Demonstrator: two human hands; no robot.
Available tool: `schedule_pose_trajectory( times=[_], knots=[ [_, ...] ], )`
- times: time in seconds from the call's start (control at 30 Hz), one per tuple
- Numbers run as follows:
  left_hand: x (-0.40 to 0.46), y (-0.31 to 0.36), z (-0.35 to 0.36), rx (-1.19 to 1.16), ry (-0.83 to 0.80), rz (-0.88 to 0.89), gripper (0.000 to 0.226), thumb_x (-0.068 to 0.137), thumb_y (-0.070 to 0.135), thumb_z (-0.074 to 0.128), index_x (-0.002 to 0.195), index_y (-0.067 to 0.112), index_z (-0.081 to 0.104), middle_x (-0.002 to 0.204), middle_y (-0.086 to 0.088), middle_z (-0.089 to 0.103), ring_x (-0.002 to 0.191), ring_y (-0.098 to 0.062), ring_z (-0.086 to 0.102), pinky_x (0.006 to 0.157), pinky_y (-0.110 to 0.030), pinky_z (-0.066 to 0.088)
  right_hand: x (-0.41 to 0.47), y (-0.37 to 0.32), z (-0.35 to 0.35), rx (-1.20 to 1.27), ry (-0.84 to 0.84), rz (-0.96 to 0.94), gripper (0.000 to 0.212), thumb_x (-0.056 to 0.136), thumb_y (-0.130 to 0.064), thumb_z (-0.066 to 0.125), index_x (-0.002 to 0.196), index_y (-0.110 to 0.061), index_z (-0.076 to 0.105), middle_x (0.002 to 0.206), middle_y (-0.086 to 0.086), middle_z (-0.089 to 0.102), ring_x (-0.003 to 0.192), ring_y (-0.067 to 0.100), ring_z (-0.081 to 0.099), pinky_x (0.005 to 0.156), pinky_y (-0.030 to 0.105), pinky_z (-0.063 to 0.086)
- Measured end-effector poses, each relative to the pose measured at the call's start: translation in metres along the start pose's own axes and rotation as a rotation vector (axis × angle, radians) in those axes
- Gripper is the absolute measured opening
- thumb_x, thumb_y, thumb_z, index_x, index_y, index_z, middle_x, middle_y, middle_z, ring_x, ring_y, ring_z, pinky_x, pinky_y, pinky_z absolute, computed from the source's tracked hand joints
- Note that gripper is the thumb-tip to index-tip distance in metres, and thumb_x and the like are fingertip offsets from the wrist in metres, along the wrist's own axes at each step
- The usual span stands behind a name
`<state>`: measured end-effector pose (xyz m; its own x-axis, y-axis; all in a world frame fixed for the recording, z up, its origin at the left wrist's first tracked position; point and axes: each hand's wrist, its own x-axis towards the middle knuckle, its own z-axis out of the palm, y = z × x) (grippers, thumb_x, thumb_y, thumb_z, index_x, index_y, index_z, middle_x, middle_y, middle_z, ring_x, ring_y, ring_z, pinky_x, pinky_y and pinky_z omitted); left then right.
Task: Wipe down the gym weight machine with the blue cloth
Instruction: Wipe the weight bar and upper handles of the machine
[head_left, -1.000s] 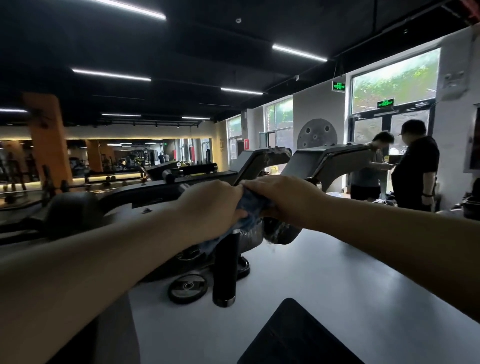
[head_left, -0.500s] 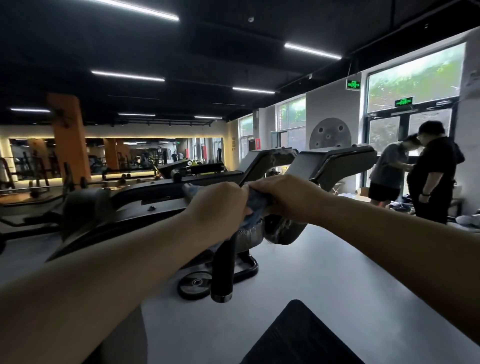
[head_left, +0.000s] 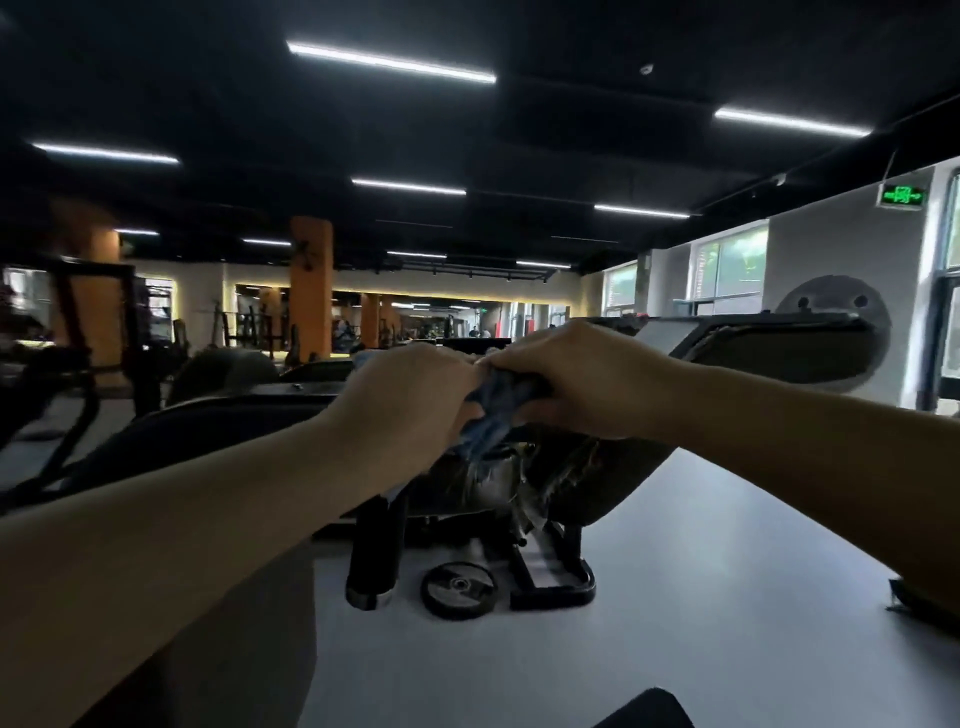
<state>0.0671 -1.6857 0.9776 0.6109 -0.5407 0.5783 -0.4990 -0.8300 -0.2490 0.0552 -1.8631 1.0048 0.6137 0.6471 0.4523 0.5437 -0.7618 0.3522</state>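
Holding the blue cloth bunched between both fists, I am somewhere in the middle of the job, as far as I can judge. My left hand and right hand each curl round an end of it, knuckles nearly touching, above the weight machine. The cloth hangs just over the dark frame (whether it touches, I cannot tell). No wiped patch shows in this dim light, so the long pads, the black grip below and the base seem left to do.
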Motion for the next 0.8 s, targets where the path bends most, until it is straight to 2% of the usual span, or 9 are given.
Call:
schedule_pose_trajectory(
  times=[0.07,0.2,0.33,0.4,0.47,0.53,0.63,0.7,0.8],
  knots=[
    [0.001,0.011,0.002,-0.002,0.055,-0.013,0.034,0.096,0.033,0.041,0.126,0.022,0.052,0.121,0.004,0.059,0.108,-0.012,0.055,0.095,-0.033,0.043,-0.008,0.009,-0.002,0.031,0.029,-0.036,0.038,0.085,-0.032,0.066,0.121,-0.02,0.062,0.109,-0.003,0.066,0.1,0.011,0.059,0.089,0.034,0.046],
    [0.007,0.046,-0.001,-0.089,0.098,-0.113,0.036,0.098,0.027,0.038,0.13,0.016,0.051,0.117,-0.008,0.062,0.107,-0.025,0.057,0.091,-0.035,0.043,-0.026,0.034,-0.006,0.095,0.062,-0.051,0.032,0.085,-0.028,0.065,0.116,-0.021,0.067,0.105,-0.003,0.068,0.096,0.011,0.061,0.088,0.036,0.047],
    [0.024,0.067,-0.001,-0.089,0.096,-0.021,0.036,0.099,0.028,0.037,0.13,0.017,0.051,0.118,-0.003,0.062,0.107,-0.02,0.057,0.092,-0.031,0.041,-0.053,0.056,-0.004,0.166,0.119,-0.008,0.035,0.082,-0.022,0.07,0.117,-0.02,0.067,0.105,-0.004,0.069,0.095,0.009,0.063,0.087,0.033,0.049],
    [0.035,0.068,0.0,-0.052,0.073,0.05,0.033,0.099,0.03,0.037,0.126,0.019,0.053,0.115,0.003,0.061,0.103,-0.011,0.057,0.087,-0.022,0.038,-0.064,0.06,-0.002,0.247,0.177,0.01,0.042,0.078,-0.018,0.074,0.119,-0.023,0.065,0.112,-0.012,0.066,0.099,0.003,0.06,0.089,0.017,0.047],
    [0.042,0.068,0.0,-0.052,0.044,0.077,0.031,0.099,0.031,0.039,0.123,0.02,0.055,0.105,0.005,0.062,0.093,-0.007,0.056,0.074,-0.016,0.03,-0.073,0.061,0.001,0.308,0.226,0.063,0.049,0.076,-0.016,0.075,0.123,-0.023,0.062,0.113,-0.019,0.057,0.105,-0.01,0.048,0.087,0.0,0.036],
    [0.047,0.068,-0.001,-0.079,0.026,0.098,0.028,0.097,0.029,0.044,0.12,0.02,0.057,0.095,0.005,0.062,0.086,-0.009,0.058,0.07,-0.015,0.028,-0.078,0.063,0.007,0.336,0.256,0.149,0.055,0.075,-0.017,0.077,0.126,-0.023,0.059,0.111,-0.02,0.054,0.105,-0.018,0.039,0.082,-0.008,0.029],
    [0.055,0.067,-0.005,-0.134,-0.013,0.121,0.027,0.095,0.029,0.051,0.115,0.016,0.063,0.083,0.006,0.06,0.072,-0.008,0.052,0.068,-0.02,0.033,-0.082,0.063,0.013,0.421,0.311,0.291,0.061,0.071,-0.015,0.08,0.127,-0.029,0.057,0.101,-0.023,0.057,0.087,-0.02,0.049,0.073,-0.008,0.032],
    [0.058,0.068,-0.007,-0.158,-0.038,0.133,0.028,0.093,0.029,0.053,0.116,0.015,0.063,0.09,0.003,0.066,0.077,-0.009,0.056,0.071,-0.022,0.039,-0.086,0.06,0.018,0.471,0.361,0.386,0.061,0.07,-0.012,0.08,0.125,-0.028,0.058,0.086,-0.026,0.056,0.073,-0.025,0.051,0.067,-0.005,0.035],
    [0.053,0.07,-0.005,-0.222,0.023,0.133,0.029,0.092,0.025,0.056,0.118,0.017,0.064,0.103,-0.001,0.07,0.092,-0.013,0.062,0.088,-0.03,0.046,-0.089,0.045,0.036,0.545,0.554,0.529,0.05,0.072,-0.004,0.076,0.119,-0.017,0.064,0.074,-0.019,0.057,0.062,-0.022,0.052,0.058,-0.002,0.037]
  ],
)
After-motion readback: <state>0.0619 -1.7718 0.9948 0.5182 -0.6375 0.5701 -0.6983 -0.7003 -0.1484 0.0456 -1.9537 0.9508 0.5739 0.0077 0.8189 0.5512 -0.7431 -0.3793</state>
